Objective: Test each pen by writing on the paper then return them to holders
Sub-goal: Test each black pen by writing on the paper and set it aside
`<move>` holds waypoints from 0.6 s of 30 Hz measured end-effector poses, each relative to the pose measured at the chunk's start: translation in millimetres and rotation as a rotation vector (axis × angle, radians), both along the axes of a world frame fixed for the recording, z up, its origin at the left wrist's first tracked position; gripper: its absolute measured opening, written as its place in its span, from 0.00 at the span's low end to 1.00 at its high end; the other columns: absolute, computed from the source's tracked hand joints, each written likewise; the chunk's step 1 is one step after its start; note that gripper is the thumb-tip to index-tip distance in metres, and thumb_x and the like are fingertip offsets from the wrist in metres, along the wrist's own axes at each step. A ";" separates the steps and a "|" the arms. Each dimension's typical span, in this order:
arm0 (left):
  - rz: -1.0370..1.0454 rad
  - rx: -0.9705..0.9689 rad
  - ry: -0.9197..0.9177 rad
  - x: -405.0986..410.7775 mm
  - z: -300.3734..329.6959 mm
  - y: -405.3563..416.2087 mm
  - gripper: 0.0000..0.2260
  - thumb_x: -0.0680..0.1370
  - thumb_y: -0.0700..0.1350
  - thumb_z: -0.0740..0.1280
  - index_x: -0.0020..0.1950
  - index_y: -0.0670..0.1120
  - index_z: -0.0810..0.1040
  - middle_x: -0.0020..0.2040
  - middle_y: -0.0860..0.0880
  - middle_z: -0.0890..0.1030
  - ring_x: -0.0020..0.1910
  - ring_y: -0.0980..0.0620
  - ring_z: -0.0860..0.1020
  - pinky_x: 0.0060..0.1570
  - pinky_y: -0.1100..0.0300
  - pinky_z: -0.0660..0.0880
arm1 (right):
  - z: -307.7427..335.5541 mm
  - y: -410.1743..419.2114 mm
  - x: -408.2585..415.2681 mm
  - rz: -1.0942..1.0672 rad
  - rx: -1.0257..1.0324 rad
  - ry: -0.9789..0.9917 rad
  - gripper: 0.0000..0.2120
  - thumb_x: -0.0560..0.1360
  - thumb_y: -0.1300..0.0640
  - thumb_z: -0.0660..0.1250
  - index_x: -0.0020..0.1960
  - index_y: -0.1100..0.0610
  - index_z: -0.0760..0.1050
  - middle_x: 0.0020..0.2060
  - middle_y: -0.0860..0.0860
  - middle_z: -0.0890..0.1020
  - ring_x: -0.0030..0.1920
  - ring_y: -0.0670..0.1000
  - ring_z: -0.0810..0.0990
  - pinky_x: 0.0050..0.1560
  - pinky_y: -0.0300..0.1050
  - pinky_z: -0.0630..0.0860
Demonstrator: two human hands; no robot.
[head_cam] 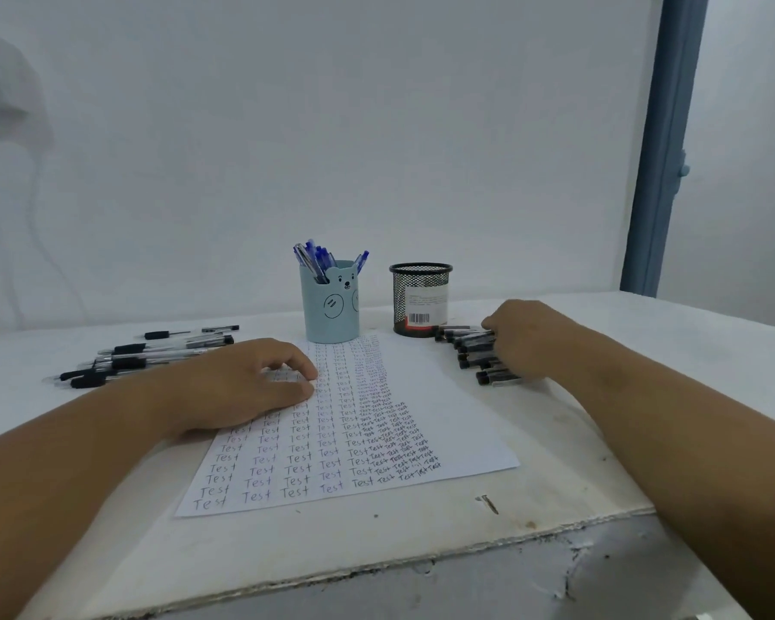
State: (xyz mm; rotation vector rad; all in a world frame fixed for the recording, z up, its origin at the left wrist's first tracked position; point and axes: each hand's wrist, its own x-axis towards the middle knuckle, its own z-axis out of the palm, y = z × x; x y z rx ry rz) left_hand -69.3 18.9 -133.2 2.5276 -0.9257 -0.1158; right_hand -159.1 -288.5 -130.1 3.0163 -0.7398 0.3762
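Right hand (pixel 517 340) sits on the black pen pile (pixel 475 353) just right of the paper (pixel 444 409), fingers curled down over the barrels; can't tell if it actually grips one or only rests on them. Those pens lie flat, long axes running roughly left-right, cap ends pointing toward the paper. The mesh holder (pixel 420 299) stands just behind that pile, at the paper's far right corner, so the right hand is clearly the nearer one for a pick or a drop there; holder looks empty from this angle, my read only. Left hand (pixel 247 387) lies on the paper's left part, fingers loosely curled, holding nothing, pinning the sheet. A second pile of black pens (pixel 148 355) lies left of the paper, axes also left-right, near the left hand. Blue bear holder (pixel 330 308) stands at the paper's far edge, blue pens (pixel 316 259) upright inside. Readable text: "Test" repeated in columns over the paper, packed tighter toward the right. Mesh holder carries a white label with a barcode; print too small to read.
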 end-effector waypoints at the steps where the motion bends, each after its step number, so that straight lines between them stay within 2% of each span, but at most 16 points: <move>1: 0.004 -0.001 0.000 0.3 -0.1 -0.1 0.08 0.78 0.59 0.67 0.57 0.65 0.77 0.58 0.63 0.72 0.53 0.69 0.69 0.59 0.60 0.64 | -1.8 -1.3 2.2 -0.002 0.007 0.012 0.09 0.77 0.67 0.57 0.48 0.57 0.73 0.56 0.55 0.79 0.46 0.55 0.74 0.45 0.44 0.72; 5: -0.001 -0.012 0.016 -0.4 -0.3 0.0 0.08 0.78 0.59 0.67 0.57 0.64 0.78 0.56 0.65 0.71 0.52 0.70 0.69 0.59 0.60 0.63 | -4.8 -4.9 4.8 0.007 0.005 0.036 0.12 0.79 0.66 0.54 0.57 0.61 0.74 0.56 0.55 0.78 0.54 0.57 0.76 0.51 0.46 0.72; 8: -0.008 -0.005 0.008 -0.5 -0.3 0.0 0.08 0.78 0.59 0.67 0.57 0.64 0.77 0.56 0.66 0.71 0.51 0.69 0.69 0.59 0.60 0.63 | -5.9 -3.0 4.1 0.038 0.026 -0.004 0.06 0.82 0.62 0.53 0.53 0.59 0.68 0.54 0.55 0.76 0.52 0.57 0.72 0.54 0.47 0.67; 10: -0.011 -0.003 0.005 -0.3 -0.3 0.1 0.08 0.79 0.58 0.67 0.57 0.63 0.77 0.56 0.67 0.71 0.50 0.71 0.68 0.57 0.61 0.63 | -4.8 4.6 2.0 0.054 0.019 -0.009 0.05 0.82 0.62 0.53 0.53 0.57 0.66 0.54 0.54 0.76 0.55 0.57 0.72 0.61 0.49 0.67; 12: -0.014 -0.007 0.005 -0.9 -0.2 -0.6 0.08 0.79 0.58 0.67 0.57 0.63 0.78 0.56 0.67 0.71 0.50 0.71 0.68 0.57 0.61 0.63 | -3.4 17.8 -2.7 0.103 -0.016 -0.043 0.06 0.82 0.62 0.53 0.52 0.56 0.67 0.50 0.52 0.74 0.57 0.58 0.73 0.61 0.48 0.66; 14: -0.009 -0.004 -0.002 -0.2 0.2 -0.5 0.07 0.79 0.58 0.67 0.57 0.64 0.78 0.56 0.67 0.71 0.51 0.70 0.69 0.56 0.61 0.64 | -3.2 34.9 -7.8 0.240 -0.040 -0.132 0.10 0.83 0.59 0.54 0.59 0.55 0.72 0.54 0.51 0.77 0.60 0.58 0.73 0.60 0.47 0.66; 16: -0.001 -0.009 -0.005 2.1 0.1 1.0 0.07 0.78 0.59 0.68 0.55 0.64 0.79 0.57 0.65 0.72 0.53 0.69 0.70 0.58 0.60 0.65 | -3.9 54.4 -12.2 0.400 0.059 -0.246 0.15 0.83 0.54 0.59 0.67 0.49 0.76 0.63 0.48 0.80 0.63 0.52 0.76 0.65 0.45 0.69; 18: 0.013 -0.048 -0.016 6.6 -1.0 2.1 0.05 0.77 0.59 0.69 0.53 0.65 0.81 0.58 0.63 0.75 0.56 0.66 0.73 0.63 0.57 0.68 | -5.9 70.6 -13.1 0.544 0.078 -0.312 0.13 0.81 0.52 0.62 0.62 0.46 0.82 0.59 0.42 0.83 0.56 0.44 0.79 0.63 0.46 0.74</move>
